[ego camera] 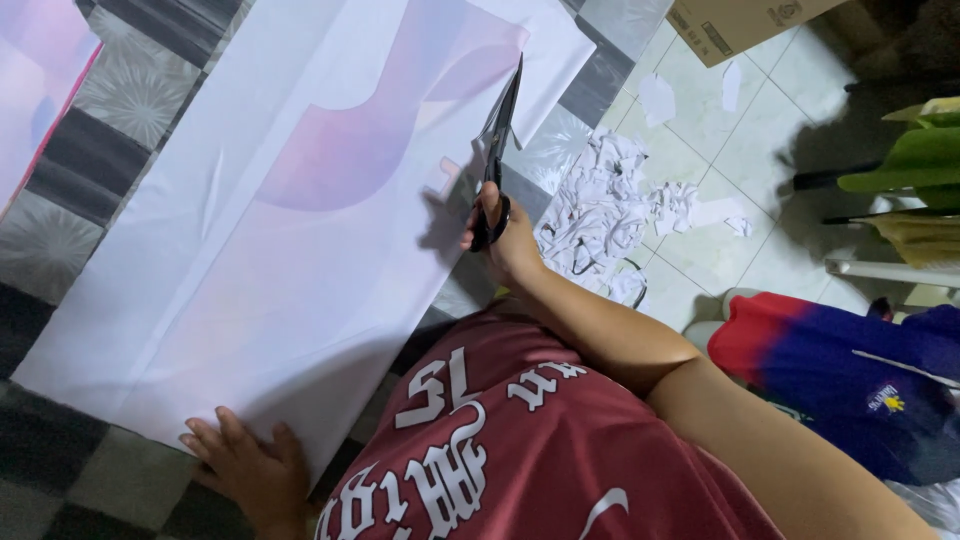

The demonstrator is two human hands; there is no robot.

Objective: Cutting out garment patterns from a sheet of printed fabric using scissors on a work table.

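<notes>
Far left: edge of another pink-trimmed printed sheet (30, 90), lying apart on the patterned grey-and-black tabletop (130, 95).

Main piece: large white fabric sheet (270, 260) with a faint pink-purple print, spread flat and running diagonally across the tabletop. Some creases, mostly smooth.

Left hand (250, 470) sits at the sheet's near corner, fingers spread, palm down, gripping nothing. Looks like it pins the fabric so it doesn't slide under the blades.

Person's torso in a dark red printed shirt (500, 450) is right at the tabletop's edge, leaning over the work.

Right hand (500, 235) is closed through the loops of black scissors (497, 150), arm extended forward. Blades point away from the body along the sheet's right edge, tips near the far corner. Blades appear nearly together; can't tell how much fabric is between them. My read: the edge is kept at the tabletop's side so the offcut can drop clear.

Right of that, on the tiled floor (720, 150): pile of white scraps (610, 215) directly beside the cutting edge. Cardboard box (740, 20) at top, green chair (910, 165) and a red-blue cloth (840, 360) far right.
</notes>
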